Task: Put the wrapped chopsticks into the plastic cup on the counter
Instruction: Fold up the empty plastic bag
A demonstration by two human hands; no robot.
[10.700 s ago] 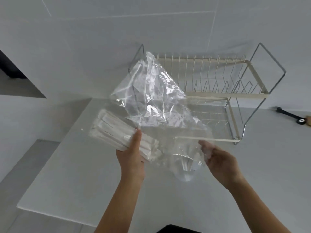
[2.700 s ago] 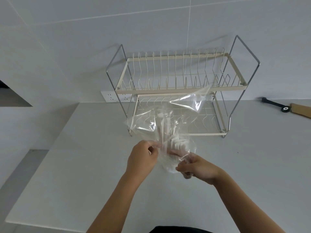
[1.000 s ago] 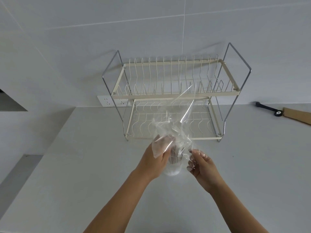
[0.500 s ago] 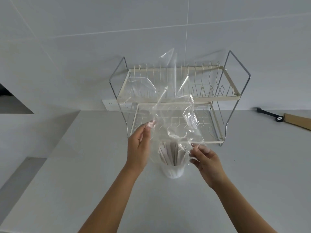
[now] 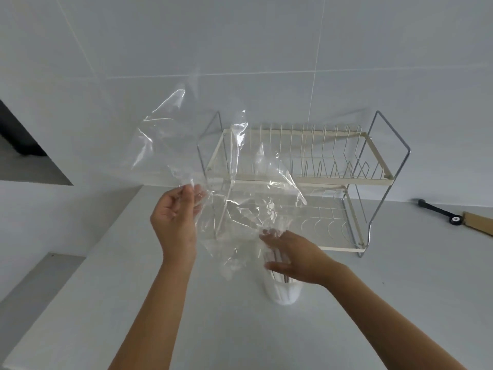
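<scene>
A clear plastic cup [image 5: 283, 294] stands on the grey counter [image 5: 386, 303] with the white wrapped chopsticks [image 5: 277, 259] upright inside it. My right hand [image 5: 296, 257] lies over the cup's mouth and covers most of the chopsticks. My left hand [image 5: 177, 222] is raised to the left of the cup, pinching an edge of a large empty clear plastic bag [image 5: 213, 166]. The bag billows up and to the left, and its lower part hangs between my hands, brushing my right fingertips.
A two-tier cream wire dish rack [image 5: 306, 180] stands just behind the cup against the tiled wall. At the far right of the counter lie a black-handled tool [image 5: 437, 213] and a brown cardboard piece [image 5: 480, 225]. The counter's left edge drops off toward the floor.
My left hand has pulled the empty bag up and leftward, away from the cup. My right hand has come down over the chopsticks in the cup.
</scene>
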